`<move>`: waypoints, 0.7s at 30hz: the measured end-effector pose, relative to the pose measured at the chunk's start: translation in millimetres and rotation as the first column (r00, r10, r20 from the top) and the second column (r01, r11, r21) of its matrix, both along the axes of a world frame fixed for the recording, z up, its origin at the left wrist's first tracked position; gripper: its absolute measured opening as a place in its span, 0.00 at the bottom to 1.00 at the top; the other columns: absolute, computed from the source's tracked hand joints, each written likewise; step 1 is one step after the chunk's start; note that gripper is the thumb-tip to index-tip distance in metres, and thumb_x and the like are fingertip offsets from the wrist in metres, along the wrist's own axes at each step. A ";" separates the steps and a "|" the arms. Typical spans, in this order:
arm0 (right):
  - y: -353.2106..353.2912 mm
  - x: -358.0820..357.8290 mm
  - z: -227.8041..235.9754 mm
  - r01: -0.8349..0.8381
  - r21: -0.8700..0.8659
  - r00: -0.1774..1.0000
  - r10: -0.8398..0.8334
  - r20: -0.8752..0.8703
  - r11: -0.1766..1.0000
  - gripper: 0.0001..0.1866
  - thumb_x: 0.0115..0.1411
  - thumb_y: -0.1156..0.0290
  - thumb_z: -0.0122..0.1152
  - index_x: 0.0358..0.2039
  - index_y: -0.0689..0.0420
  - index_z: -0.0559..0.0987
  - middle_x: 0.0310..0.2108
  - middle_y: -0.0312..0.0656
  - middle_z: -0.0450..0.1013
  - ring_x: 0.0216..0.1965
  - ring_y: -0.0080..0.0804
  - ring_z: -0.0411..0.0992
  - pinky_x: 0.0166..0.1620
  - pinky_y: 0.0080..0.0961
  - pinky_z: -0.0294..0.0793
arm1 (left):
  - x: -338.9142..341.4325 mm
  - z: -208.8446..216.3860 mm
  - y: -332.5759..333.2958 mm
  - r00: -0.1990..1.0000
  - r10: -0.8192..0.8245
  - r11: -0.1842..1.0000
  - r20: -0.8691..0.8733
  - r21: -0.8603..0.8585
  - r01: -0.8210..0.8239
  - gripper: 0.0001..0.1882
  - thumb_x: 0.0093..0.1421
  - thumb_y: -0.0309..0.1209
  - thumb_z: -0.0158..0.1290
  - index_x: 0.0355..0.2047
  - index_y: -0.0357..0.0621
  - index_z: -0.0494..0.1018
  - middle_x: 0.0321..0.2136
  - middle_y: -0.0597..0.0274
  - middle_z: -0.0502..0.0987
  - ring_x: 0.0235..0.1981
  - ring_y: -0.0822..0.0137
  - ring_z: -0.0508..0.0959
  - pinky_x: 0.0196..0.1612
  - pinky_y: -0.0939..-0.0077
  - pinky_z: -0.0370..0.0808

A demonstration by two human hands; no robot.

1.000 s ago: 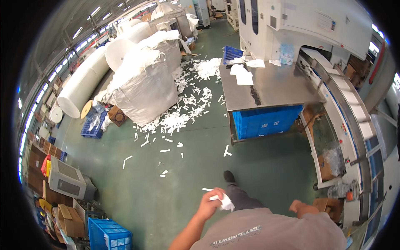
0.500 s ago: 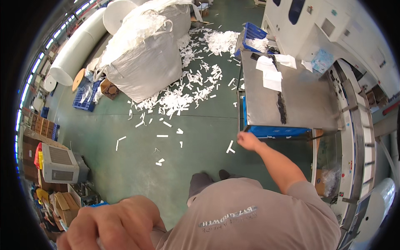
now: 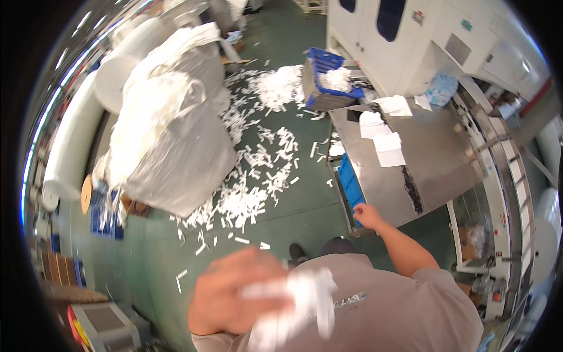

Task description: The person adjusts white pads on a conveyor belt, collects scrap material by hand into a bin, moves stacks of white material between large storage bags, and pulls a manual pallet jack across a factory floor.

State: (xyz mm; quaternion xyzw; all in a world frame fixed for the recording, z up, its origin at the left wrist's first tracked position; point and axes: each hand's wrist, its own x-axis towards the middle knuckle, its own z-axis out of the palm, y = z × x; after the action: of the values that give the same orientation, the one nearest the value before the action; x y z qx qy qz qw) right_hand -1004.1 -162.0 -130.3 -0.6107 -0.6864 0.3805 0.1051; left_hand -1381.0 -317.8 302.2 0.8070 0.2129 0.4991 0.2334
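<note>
Blurred by motion, my left hand is close in front of my chest, its fingers closed on a bundle of white strips that hang down over my shirt. My right hand is at the near left corner of the metal table, its fingers curled in and nothing visible in them. Below that table edge shows a blue bin, just beyond my right hand. On the tabletop lie white sheets and a dark, worn strip.
Many white scraps litter the green floor. A large white bulk bag of white material stands at the left. Past the table is a blue basket of scraps. A white machine stands at the right.
My left hand has moved right across my chest, and white strips now show in it. The view has turned, and my right hand is further along the table's left edge.
</note>
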 end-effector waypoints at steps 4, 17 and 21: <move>69.3 13.5 -8.7 0.356 0.171 0.933 -0.360 -0.008 0.919 0.20 0.55 0.68 0.70 0.48 0.56 0.82 0.46 0.49 0.79 0.47 0.42 0.78 0.52 0.37 0.78 | -10.4 -78.5 108.0 0.913 0.226 0.945 -0.340 -0.152 -0.291 0.24 0.47 0.20 0.65 0.48 0.41 0.77 0.43 0.48 0.78 0.40 0.50 0.80 0.39 0.64 0.79; 312.7 -4.9 8.6 0.404 -0.145 0.827 -0.293 0.479 0.903 0.39 0.67 0.40 0.50 0.75 0.36 0.56 0.79 0.30 0.37 0.78 0.55 0.32 0.73 0.65 0.44 | -86.3 -158.8 340.6 0.657 0.171 0.775 -0.735 -0.312 -0.550 0.23 0.50 0.25 0.69 0.46 0.41 0.76 0.44 0.51 0.79 0.43 0.44 0.79 0.43 0.56 0.77; 332.4 41.4 -3.4 0.613 -0.106 0.678 -0.452 0.579 0.783 0.41 0.66 0.42 0.53 0.75 0.35 0.51 0.78 0.28 0.39 0.77 0.55 0.39 0.70 0.68 0.50 | -98.5 -150.0 396.4 0.593 0.205 0.695 -0.778 -0.311 -0.649 0.23 0.50 0.24 0.69 0.46 0.41 0.76 0.44 0.50 0.79 0.42 0.43 0.80 0.43 0.57 0.77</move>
State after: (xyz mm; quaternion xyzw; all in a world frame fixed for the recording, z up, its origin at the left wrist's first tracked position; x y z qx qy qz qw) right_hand -962.7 170.4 -133.7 -0.8735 -0.4133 0.2478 -0.0698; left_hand -1479.6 78.6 152.2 0.7419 0.6191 0.1151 0.2302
